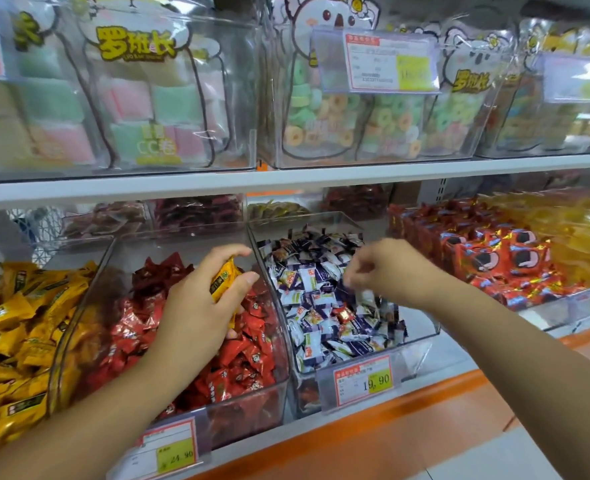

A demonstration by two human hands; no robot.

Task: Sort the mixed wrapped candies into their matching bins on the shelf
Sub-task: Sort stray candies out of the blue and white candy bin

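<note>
A yellow wrapped candy [222,277], shiny with a round green mark, is gripped in the curled left hand [196,306] just above the red-candy bin [248,407]. Right of that bin, the blurred right hand [387,271] hovers over the white-and-purple candies [321,306], fingers bent. I cannot tell whether it holds anything.

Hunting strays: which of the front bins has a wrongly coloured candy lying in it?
The bin of white-and-purple candies, below the right hand: a lone red candy lies among them.
</note>
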